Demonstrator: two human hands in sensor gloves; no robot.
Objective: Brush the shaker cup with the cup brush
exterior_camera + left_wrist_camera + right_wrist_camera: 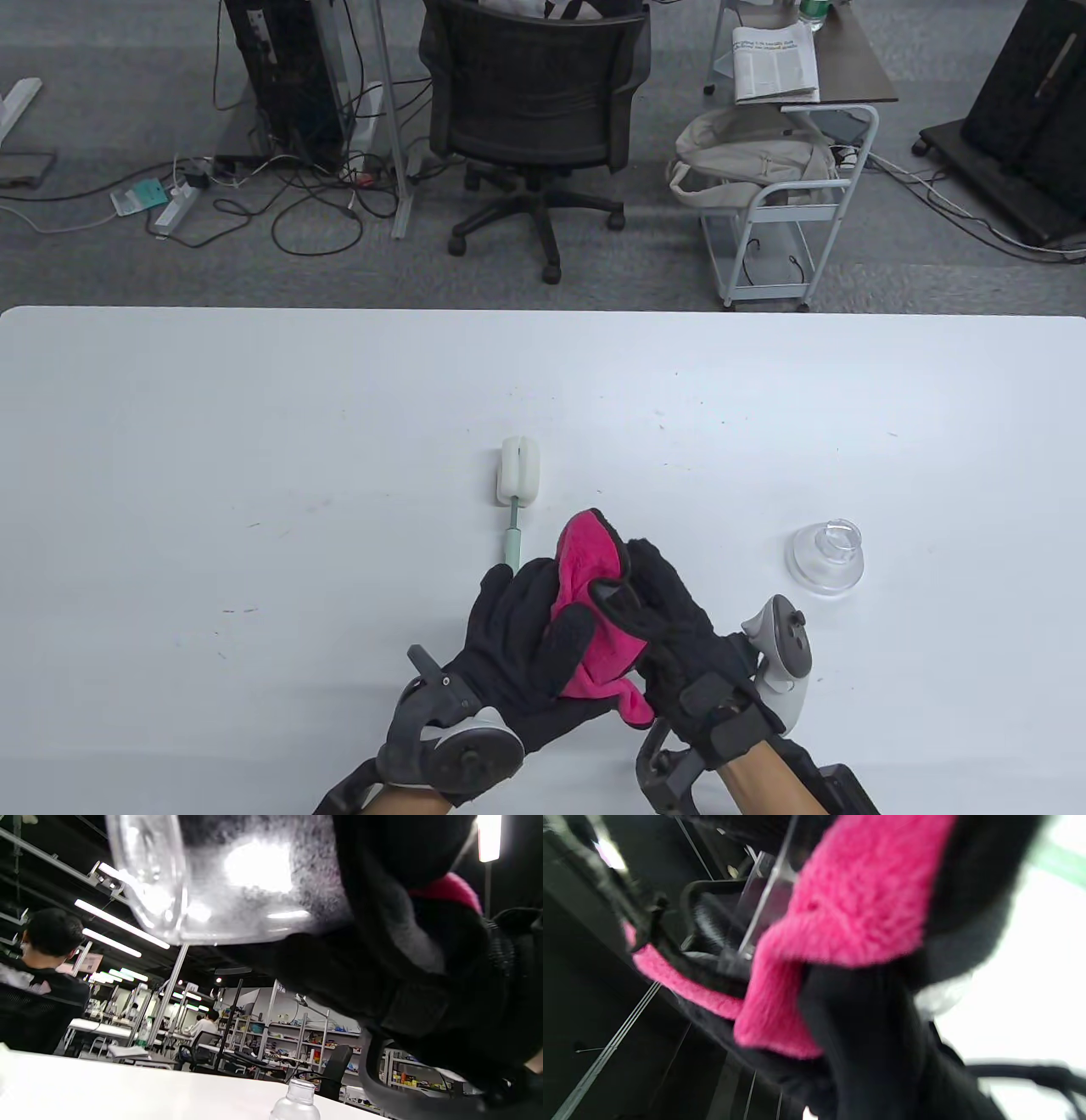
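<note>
My left hand grips the clear shaker cup, which is hidden in the table view under the hands and a pink cloth. The left wrist view shows the cup close up at the top. My right hand holds the pink cloth and presses it against the cup's clear wall. The cup brush, with a white sponge head and a green handle, lies on the table just beyond my left hand. Neither hand holds it.
The cup's clear domed lid stands on the white table to the right of my right hand; it also shows in the left wrist view. An office chair and a cart stand beyond the far edge.
</note>
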